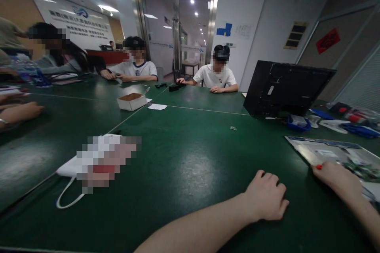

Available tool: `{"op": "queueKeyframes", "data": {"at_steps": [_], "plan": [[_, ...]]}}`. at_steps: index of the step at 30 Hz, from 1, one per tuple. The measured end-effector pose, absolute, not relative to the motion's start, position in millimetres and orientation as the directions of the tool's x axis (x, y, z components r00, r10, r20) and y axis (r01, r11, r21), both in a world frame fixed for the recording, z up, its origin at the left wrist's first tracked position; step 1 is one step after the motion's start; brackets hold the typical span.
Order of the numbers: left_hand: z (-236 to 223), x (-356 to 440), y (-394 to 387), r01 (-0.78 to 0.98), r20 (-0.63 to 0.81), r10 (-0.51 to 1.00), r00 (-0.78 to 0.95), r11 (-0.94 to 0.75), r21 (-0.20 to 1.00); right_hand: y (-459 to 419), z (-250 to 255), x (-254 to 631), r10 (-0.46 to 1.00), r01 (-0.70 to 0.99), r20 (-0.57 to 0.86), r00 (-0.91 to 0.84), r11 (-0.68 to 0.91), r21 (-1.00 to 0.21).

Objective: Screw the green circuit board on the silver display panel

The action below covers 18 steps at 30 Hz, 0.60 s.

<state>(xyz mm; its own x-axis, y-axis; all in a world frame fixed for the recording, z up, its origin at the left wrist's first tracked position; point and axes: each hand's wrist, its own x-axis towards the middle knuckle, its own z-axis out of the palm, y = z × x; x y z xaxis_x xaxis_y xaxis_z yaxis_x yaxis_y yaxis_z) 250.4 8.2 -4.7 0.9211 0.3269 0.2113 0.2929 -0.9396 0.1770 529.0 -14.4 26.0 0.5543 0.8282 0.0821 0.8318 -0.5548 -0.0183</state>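
Observation:
On the green table [190, 142], my left hand [267, 195] rests palm down with its fingers curled in, and nothing shows in it. My right hand [338, 178] is closed at the near left edge of a flat metal panel [308, 151]. A small orange-red piece [319, 167] sticks out at its fingertips; the rest of that piece is hidden. Green circuit boards [359, 169] lie on the panel just beyond the right hand. Behind the panel a black monitor [286, 89] stands tilted, its back towards me.
A blue tray [298, 123] and tangled parts sit right of the monitor. A white pouch-like item with a strap [67, 168], partly blurred, lies at left. Farther off stands an open white box [132, 102]. Two people [218, 73] sit across; others are at left.

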Motion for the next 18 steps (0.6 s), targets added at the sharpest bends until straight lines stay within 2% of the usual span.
{"op": "queueKeyframes", "data": {"at_steps": [4, 9, 15, 18], "plan": [[-5.2, 243.1, 5.2, 0.26, 0.214, 0.302, 0.929, -0.944, 0.203, -14.0, 37.5, 559.6, 0.731, 0.73, -0.027, 0.682, -0.682, -0.046], [-9.3, 232.5, 1.6, 0.216, 0.231, 0.263, 0.937, -0.953, 0.212, -16.1, 36.6, 593.2, 0.645, 0.642, -0.069, 0.761, -0.764, -0.061], [-10.6, 228.2, 3.0, 0.167, 0.224, 0.215, 0.95, -0.962, 0.218, -22.6, 22.2, 634.4, 0.583, 0.581, -0.029, 0.812, -0.813, -0.043], [-9.9, 229.0, 4.0, 0.165, 0.217, 0.214, 0.953, -0.961, 0.223, -21.5, 16.2, 650.1, 0.652, 0.658, 0.099, 0.751, -0.752, -0.035]]}}
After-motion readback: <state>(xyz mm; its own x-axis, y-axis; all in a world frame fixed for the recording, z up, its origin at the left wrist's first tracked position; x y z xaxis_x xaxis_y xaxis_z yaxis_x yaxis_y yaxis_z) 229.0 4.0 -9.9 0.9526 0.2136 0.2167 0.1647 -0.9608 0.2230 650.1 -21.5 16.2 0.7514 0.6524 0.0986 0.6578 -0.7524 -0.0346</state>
